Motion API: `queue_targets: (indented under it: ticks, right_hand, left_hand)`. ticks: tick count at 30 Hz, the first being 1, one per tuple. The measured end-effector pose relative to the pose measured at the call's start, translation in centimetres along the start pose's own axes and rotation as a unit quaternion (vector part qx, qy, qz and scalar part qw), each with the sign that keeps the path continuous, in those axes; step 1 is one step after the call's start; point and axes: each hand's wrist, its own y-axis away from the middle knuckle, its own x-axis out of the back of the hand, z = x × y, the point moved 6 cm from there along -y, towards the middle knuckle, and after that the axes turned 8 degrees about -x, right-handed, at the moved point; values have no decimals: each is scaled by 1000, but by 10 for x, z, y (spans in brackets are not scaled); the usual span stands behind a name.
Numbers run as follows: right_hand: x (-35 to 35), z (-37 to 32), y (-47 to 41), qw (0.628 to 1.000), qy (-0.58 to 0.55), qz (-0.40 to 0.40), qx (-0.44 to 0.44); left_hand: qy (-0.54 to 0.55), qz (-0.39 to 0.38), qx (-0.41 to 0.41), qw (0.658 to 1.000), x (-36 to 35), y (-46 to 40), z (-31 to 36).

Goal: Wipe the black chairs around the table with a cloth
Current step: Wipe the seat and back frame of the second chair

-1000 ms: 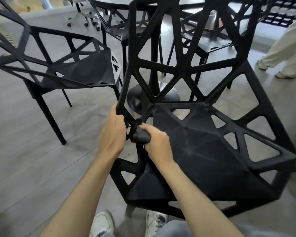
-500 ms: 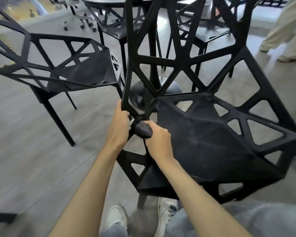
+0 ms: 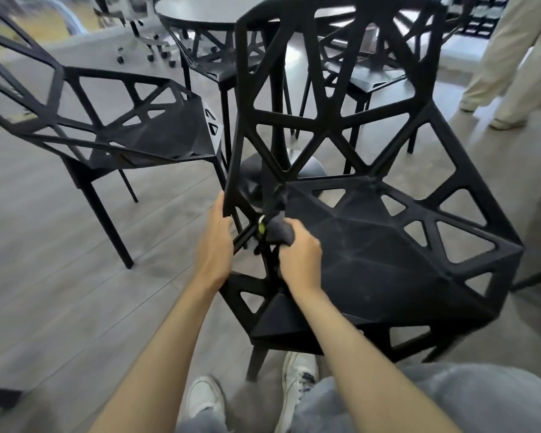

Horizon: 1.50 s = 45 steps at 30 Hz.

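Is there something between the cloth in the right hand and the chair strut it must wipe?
Nothing visible. The right hand grips the cloth directly against the strut at the near chair's seat corner. The left hand holds the frame edge beside it, not between.

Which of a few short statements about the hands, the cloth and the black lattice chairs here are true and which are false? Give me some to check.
1. The right hand grips a dark grey bunched cloth against a strut of the near black lattice chair. True.
2. The left hand hangs free at the person's side. False: it holds the chair's frame beside the cloth.
3. A second black lattice chair stands to the left on the grey floor. True.
4. The cloth lies spread flat on the seat. False: it is bunched in the right hand at the seat's left edge.
5. The round dark table stands beyond the chairs. True.
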Motion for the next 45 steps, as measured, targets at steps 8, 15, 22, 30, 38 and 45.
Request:
queue_targets:
  ticks: [8, 15, 22, 30, 38, 45]
  right_hand:
    - [-24, -16, -10, 999, 26, -32, 18]
    - [-22, -29, 84, 978, -30, -168, 121]
    - [-27, -35, 50, 962, 31, -144, 229]
    - [-30, -26, -22, 984, 104, 4, 147]
    - [-23, -43, 29, 941, 102, -164, 279]
    - [-31, -39, -12, 976, 129, -67, 163]
  left_hand:
    - [81, -11, 19, 996, 1, -12, -21]
    - [158, -38, 30, 986, 5, -14, -15]
    - [181, -68, 39, 980, 12, -15, -15]
    - [158, -73, 40, 984, 12, -19, -22]
    - [166, -75, 55, 982, 8, -21, -27]
    - [143, -94, 63, 983, 12, -23, -35]
